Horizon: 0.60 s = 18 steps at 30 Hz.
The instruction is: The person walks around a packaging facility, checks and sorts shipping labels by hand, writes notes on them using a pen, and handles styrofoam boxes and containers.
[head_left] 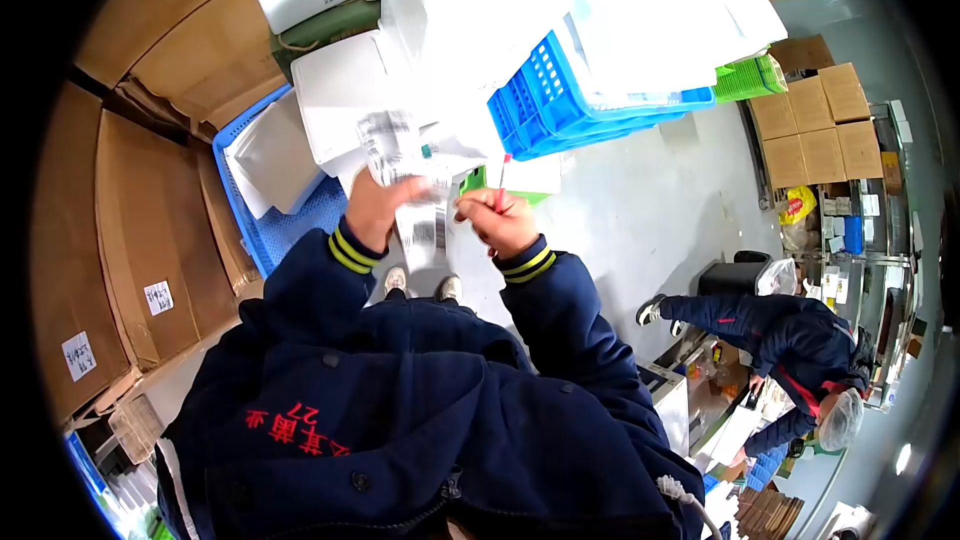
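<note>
My left hand grips a strip of printed paper labels, its thumb lying across the paper. The lower end of the strip hangs down above my shoes. To its right, my right hand is closed around a slim pen with red parts, which points up and away from me. The fingers of that hand are curled close to the strip's edge; I cannot tell whether they touch it. Just beyond both hands stand white foam boxes, and the upper part of the strip lies in front of them.
A blue crate holds white packages at the top. To the left, a blue basket stands beside large cardboard boxes. A co-worker bends over a work surface at the right, near stacked cartons and shelving.
</note>
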Tool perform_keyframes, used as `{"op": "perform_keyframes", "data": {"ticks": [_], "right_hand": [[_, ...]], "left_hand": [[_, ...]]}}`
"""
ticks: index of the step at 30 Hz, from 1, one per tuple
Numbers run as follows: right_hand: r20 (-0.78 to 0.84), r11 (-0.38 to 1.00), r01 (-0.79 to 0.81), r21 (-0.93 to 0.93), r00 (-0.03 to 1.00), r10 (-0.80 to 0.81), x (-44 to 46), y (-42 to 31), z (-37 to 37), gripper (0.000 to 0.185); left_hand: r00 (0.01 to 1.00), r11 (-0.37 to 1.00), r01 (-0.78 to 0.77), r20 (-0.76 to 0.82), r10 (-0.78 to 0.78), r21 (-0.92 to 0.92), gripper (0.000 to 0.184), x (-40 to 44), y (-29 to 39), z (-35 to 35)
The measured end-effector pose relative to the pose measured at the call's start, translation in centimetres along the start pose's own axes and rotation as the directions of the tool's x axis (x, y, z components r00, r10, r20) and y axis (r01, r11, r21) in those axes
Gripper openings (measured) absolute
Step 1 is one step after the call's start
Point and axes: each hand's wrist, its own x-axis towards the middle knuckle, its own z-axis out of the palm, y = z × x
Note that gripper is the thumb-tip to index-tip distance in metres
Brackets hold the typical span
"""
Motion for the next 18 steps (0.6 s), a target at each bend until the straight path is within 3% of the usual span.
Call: {"op": "perform_keyframes", "data": {"ticks": [1,3,5,7,9,11,15,17,18], "right_hand": [[-0.046,0.996,0.089,-0.031,0.995,-0.091,0.9,-0.2,-0.7,0.009],[-0.172,0.972,0.223,-0.068,0.958,-0.231,3.2,-1.0,-2.4,0.01],[-0.286,0.928,0.321,-0.19,0.886,-0.365,5.5,-3.7,-3.5,0.015],[-0.29,0.872,0.413,-0.261,0.828,-0.479,8.2,-5.8,-4.7,0.017],[-0.286,0.846,0.482,-0.228,0.797,-0.532,9.4,-7.7,-4.5,0.017],[-0.272,0.799,0.508,-0.323,0.759,-0.592,10.5,-8.7,-4.5,0.016],[-0.278,0.743,0.503,-0.441,0.711,-0.646,11.0,-11.3,-5.4,0.02],[-0.245,0.563,0.531,-0.633,0.554,-0.796,12.9,-12.2,-6.9,0.027],[-0.231,0.541,0.535,-0.649,0.538,-0.811,13.7,-12.7,-7.4,0.027]], "left_hand": [[0.995,0.996,-0.072,-0.074,0.068,-0.056,0.024,1.3,0.3,0.5],[0.917,0.944,-0.331,-0.232,0.325,0.012,0.026,4.5,0.1,1.4],[0.823,0.893,-0.402,-0.348,0.449,0.201,0.029,7.5,0.0,2.0],[0.691,0.799,-0.478,-0.405,0.599,0.366,0.031,10.0,-0.7,2.8],[0.556,0.738,-0.418,-0.493,0.669,0.53,0.029,11.9,-1.3,3.1],[0.461,0.724,-0.362,-0.562,0.687,0.587,0.034,13.0,-1.3,3.4],[0.395,0.669,-0.291,-0.551,0.735,0.684,0.046,13.1,-0.6,4.0],[0.379,0.626,-0.262,-0.518,0.767,0.735,0.05,13.1,0.1,4.1],[0.393,0.608,-0.245,-0.495,0.775,0.755,0.052,13.1,0.3,4.1]]}}
